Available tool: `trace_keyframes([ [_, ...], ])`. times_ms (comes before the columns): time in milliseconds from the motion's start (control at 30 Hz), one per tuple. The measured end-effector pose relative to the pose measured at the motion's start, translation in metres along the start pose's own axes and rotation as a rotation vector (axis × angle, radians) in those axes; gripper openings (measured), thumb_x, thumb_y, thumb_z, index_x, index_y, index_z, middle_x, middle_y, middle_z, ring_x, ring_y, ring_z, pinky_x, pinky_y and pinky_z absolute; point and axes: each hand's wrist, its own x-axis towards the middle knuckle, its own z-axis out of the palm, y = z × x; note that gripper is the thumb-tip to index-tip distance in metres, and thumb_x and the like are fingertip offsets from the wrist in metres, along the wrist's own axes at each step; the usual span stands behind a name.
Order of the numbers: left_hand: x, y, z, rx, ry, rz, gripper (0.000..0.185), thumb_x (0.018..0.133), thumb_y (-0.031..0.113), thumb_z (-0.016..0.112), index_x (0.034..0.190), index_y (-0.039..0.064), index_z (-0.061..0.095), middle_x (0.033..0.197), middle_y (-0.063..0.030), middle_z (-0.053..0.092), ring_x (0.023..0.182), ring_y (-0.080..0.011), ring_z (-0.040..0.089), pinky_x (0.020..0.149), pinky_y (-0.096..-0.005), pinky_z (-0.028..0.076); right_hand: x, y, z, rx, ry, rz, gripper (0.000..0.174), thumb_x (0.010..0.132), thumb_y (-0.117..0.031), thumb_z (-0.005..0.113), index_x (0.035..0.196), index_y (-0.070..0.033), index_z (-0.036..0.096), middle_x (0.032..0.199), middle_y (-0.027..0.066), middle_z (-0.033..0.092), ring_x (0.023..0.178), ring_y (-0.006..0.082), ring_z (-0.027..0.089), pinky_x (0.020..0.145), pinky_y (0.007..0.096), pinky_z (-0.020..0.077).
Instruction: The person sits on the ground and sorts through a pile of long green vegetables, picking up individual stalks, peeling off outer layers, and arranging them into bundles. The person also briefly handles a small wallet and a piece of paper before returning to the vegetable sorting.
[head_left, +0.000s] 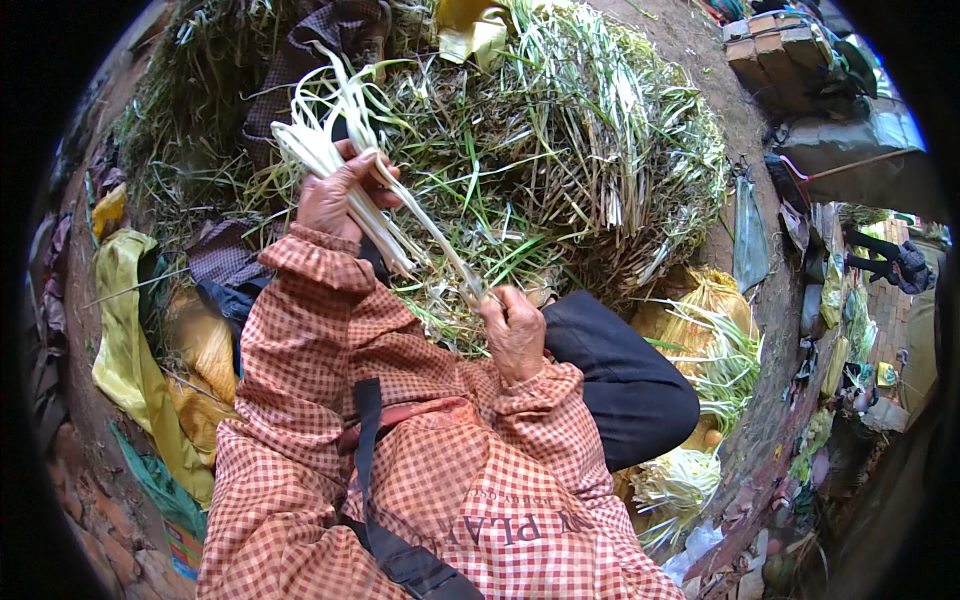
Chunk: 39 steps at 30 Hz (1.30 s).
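My left hand (346, 187) is closed around a bundle of pale, leafy stalks (379, 229), possibly blanched garlic chives or leeks, whose curling leaf tops rise above the fingers. One longer stalk (431, 225) slants down from that hand to my right hand (514, 330), which pinches its lower end between thumb and fingers. Both hands are over my lap, above a litter of green and dry leaves. To the right of my knee lie more stalks (716, 360) on a yellow woven sack, and a trimmed-looking pale bunch (679, 480) sits lower down.
A large heap of uncleaned stalks (600, 135) rises ahead. Yellow plastic sheeting (127, 315) and an orange sack (202, 352) lie at left. Brick blocks (776, 49) and a long-handled broom (795, 176) are at upper right. Another person (904, 266) is at the far right.
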Motion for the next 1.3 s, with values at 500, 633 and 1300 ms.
trace_keyframes([
  [500, -0.076, 0.034, 0.072, 0.221, -0.146, 0.12, 0.022, 0.082, 0.006, 0.063, 0.102, 0.007, 0.055, 0.083, -0.009, 0.064, 0.072, -0.0235, 0.066, 0.052, -0.0358, 0.058, -0.01, -0.05, 0.001, 0.457, -0.011, -0.437, 0.038, 0.089, -0.027, 0.055, 0.119, -0.005, 0.045, 0.083, 0.0145, 0.058, 0.078, 0.0268, 0.059, 0.067, 0.0362, 0.0458],
  [633, -0.067, 0.027, 0.051, 0.344, -0.206, 0.124, 0.035, 0.084, 0.013, 0.062, 0.116, 0.005, 0.049, 0.092, -0.0093, 0.063, 0.081, -0.023, 0.064, 0.054, -0.0348, 0.056, -0.048, -0.001, 0.007, 0.592, -0.024, -0.255, 0.023, 0.091, -0.026, 0.054, 0.095, -0.004, 0.051, 0.069, 0.0101, 0.053, 0.065, 0.0218, 0.053, 0.059, 0.034, 0.0417],
  [1300, -0.099, -0.111, 0.087, 0.262, -0.463, -0.526, 0.028, 0.085, 0.028, 0.063, 0.106, 0.012, 0.054, 0.083, -0.0065, 0.064, 0.06, -0.0157, 0.058, 0.039, -0.025, 0.04, -0.065, 0.014, -0.059, 0.239, -0.012, 0.057, 0.03, 0.092, -0.027, 0.04, 0.109, -0.003, 0.048, 0.079, 0.0234, 0.061, 0.071, 0.0387, 0.06, 0.065, 0.048, 0.0453],
])
